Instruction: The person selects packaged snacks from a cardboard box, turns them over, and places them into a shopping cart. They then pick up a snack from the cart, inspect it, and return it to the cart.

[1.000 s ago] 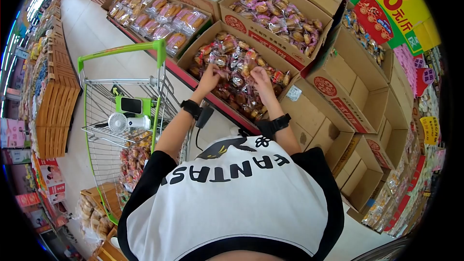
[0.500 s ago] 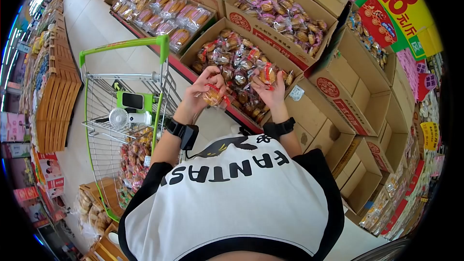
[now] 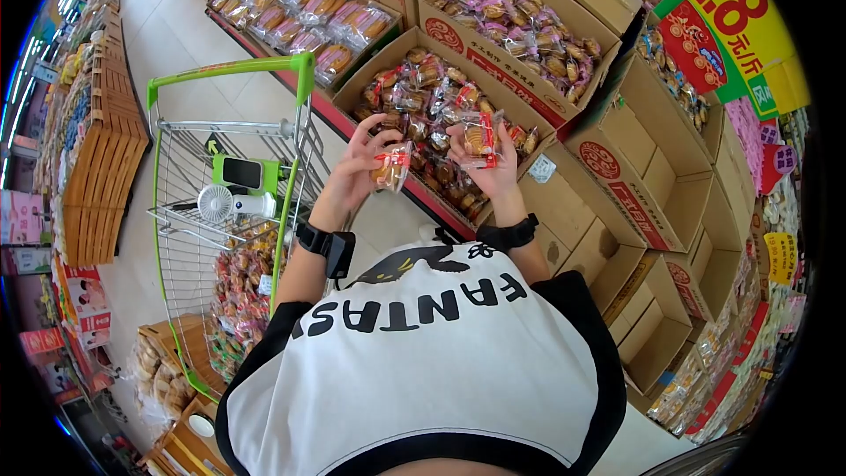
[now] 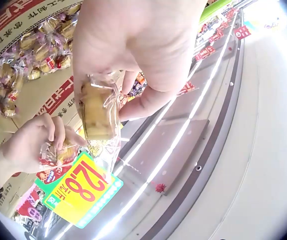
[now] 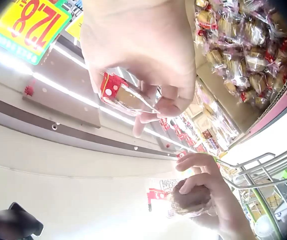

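Observation:
My left hand [image 3: 354, 167] pinches a clear-wrapped pastry with red print [image 3: 390, 167], held over the near edge of a carton of wrapped pastries [image 3: 427, 92]. A second red-printed packet [image 3: 478, 139] is gripped by my right hand [image 3: 495, 166], a little to the right above the same carton. The left wrist view shows the golden pastry [image 4: 98, 112] between the left thumb and fingers. In the right wrist view, the right hand [image 5: 143, 50] holds its packet [image 5: 126, 97] by thumb and fingers. The two packets are apart.
A green-handled cart [image 3: 225, 72] with a phone [image 3: 241, 173], a small fan [image 3: 215, 203] and bagged goods stands at the left. Another carton of pink-wrapped pastries [image 3: 529, 35] is behind; bare cartons [image 3: 573, 211] stand at the right. A yellow price sign [image 3: 727, 0] hangs upper right.
Both hands have risen from the pastries in the carton, each with a packet now clearly visible. Over the last half second the left packet has turned more upright.

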{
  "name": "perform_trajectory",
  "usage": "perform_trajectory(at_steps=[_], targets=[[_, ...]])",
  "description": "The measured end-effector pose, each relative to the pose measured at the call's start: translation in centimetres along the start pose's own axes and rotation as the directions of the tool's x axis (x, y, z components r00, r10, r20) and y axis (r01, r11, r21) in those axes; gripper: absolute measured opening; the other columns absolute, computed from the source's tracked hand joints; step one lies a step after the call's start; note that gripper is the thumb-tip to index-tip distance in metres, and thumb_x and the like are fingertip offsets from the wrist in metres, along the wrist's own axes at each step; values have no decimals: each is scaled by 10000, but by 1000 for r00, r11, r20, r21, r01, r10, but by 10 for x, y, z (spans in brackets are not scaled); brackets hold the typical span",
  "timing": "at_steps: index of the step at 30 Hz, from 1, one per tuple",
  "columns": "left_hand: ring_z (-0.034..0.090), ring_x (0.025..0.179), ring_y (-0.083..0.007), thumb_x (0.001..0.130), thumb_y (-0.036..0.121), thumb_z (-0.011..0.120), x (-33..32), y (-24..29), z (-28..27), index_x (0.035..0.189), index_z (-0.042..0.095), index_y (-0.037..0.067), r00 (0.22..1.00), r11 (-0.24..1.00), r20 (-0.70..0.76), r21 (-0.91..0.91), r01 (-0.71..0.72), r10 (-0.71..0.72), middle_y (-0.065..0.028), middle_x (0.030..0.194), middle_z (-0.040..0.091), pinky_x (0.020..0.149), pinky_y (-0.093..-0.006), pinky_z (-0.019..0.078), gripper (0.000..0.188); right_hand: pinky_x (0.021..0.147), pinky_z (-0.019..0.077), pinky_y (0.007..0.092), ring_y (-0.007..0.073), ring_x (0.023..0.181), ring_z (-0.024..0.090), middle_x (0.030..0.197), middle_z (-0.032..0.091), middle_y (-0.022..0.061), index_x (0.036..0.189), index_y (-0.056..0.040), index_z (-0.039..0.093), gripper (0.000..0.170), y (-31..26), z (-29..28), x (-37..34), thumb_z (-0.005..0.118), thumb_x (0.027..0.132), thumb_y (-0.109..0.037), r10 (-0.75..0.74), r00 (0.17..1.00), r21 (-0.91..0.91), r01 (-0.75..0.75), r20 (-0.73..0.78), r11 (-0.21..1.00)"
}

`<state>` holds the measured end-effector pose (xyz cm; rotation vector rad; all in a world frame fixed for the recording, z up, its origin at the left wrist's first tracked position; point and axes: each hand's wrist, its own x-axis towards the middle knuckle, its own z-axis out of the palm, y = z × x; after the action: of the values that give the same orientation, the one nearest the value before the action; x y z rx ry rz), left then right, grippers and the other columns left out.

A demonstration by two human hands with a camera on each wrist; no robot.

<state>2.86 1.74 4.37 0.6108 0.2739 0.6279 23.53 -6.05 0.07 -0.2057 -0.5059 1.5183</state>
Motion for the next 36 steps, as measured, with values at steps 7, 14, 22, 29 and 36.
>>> perform_trajectory(at_steps=[7, 14, 22, 29, 36], targets=[[490, 967, -226, 661, -56, 567, -6, 1, 7, 1232, 266, 95, 999, 993, -28, 109, 46, -43, -117, 1023, 463, 793, -333, 446, 663, 619, 353, 267, 175, 685, 445, 991, 515, 194, 1069, 59, 445, 576, 2, -1, 0, 273, 856, -448, 56, 993, 9, -55, -100, 998], [530, 884, -172, 696, -33, 579, -7, -5, -6, 1161, 357, 77, 999, 981, -23, 192, 36, -32, -74, 905, 518, 763, -294, 451, 526, 594, 404, 287, 209, 743, 512, 1002, 525, 168, 1121, -11, 419, 482, 4, 1, 0, 272, 880, -402, 80, 989, -56, -87, -123, 995], [547, 802, -144, 777, 46, 516, -17, -2, -2, 1159, 340, 83, 980, 947, -18, 256, 196, -198, -58, 900, 496, 532, -239, 498, 423, 562, 435, 233, 167, 789, 557, 1005, 535, 112, 1110, -29, 421, 449, 4, 13, 2, 286, 884, -393, 212, 966, -153, -234, -150, 960], [546, 712, -135, 750, 26, 514, -30, -2, 4, 1213, 253, 138, 977, 903, -101, 376, 210, -186, -77, 1002, 426, 436, -207, 481, 544, 601, 483, 243, 101, 808, 553, 948, 546, 41, 1162, -96, 378, 352, 28, 16, 2, 331, 893, -318, 418, 835, -349, -534, -357, 770], [549, 787, -161, 644, -82, 583, -48, 2, 4, 1248, 219, 165, 989, 853, -138, 521, 31, 48, -72, 980, 449, 643, -252, 471, 747, 699, 458, 277, 105, 877, 515, 1097, 467, 15, 1222, -125, 325, 378, 34, 28, 4, 327, 896, -316, 503, 788, -453, -616, -356, 644]])
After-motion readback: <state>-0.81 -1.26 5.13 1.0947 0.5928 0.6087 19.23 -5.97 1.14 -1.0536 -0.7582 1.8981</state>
